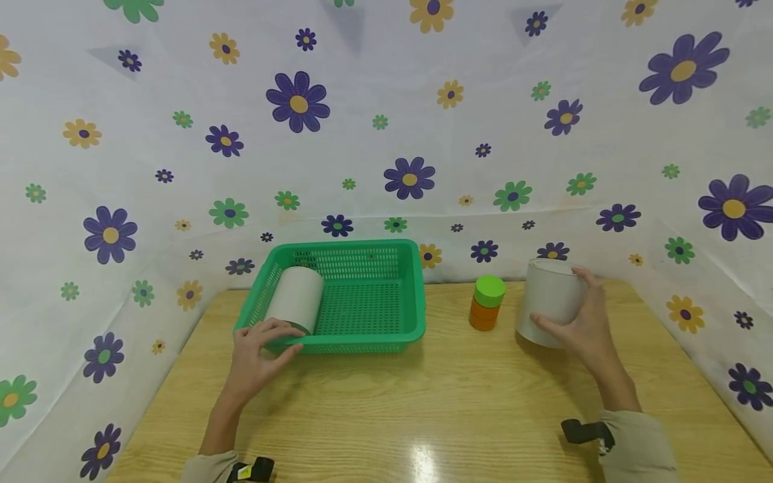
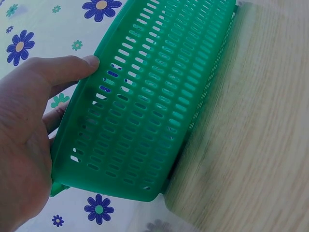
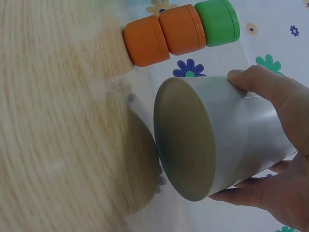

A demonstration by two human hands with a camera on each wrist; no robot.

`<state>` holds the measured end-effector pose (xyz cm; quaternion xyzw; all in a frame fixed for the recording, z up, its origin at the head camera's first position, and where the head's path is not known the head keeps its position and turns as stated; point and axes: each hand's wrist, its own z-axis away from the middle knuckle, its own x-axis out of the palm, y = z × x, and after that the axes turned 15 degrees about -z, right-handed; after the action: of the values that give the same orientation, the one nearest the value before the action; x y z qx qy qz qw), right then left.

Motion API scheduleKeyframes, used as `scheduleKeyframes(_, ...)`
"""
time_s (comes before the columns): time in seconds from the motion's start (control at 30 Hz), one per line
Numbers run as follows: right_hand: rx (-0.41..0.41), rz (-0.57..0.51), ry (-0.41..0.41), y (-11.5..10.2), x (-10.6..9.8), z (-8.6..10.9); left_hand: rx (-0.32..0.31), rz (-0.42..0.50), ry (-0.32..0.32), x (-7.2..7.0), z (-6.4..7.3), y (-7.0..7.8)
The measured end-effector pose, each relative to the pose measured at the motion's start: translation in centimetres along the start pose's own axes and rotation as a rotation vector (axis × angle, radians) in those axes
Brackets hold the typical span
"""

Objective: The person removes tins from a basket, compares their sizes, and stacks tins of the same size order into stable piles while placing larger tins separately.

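My left hand [image 1: 256, 355] grips the front-left rim of a green plastic basket [image 1: 362, 340], thumb outside and fingers over the edge. Inside the basket, at its left, a white cylinder [image 1: 297, 298] lies on its side. On the right, my right hand [image 1: 582, 329] holds another white cylinder [image 1: 552, 295] around its side. Its hollow open end faces the tabletop in the right wrist view, with a shadow beneath and a gap at least along part of the edge. Just left of it stands a stack of small round pieces [image 1: 485, 315], orange below and green on top.
The wooden table [image 1: 386, 402] reaches back to a white flower-printed cloth [image 1: 362, 147] that also encloses both sides. The basket and the stack stand close to that cloth at the back.
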<state>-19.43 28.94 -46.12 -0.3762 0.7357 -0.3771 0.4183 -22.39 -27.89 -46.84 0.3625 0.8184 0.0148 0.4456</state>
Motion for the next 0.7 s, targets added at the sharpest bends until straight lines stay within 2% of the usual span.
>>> scheduleKeyframes(0.1,-0.004,0.018,-0.008,0.1,0.0,0.0,-0.005,-0.003,-0.012,0.0,0.0,-0.1)
scheduleKeyframes(0.37,0.063,-0.024,-0.033,-0.3,-0.2,0.1,-0.017,-0.012,-0.037,0.0,0.1,-0.3)
scheduleKeyframes(0.7,-0.079,0.055,0.048,0.6,0.9,0.2,-0.003,-0.007,-0.019,-0.1,0.0,0.0)
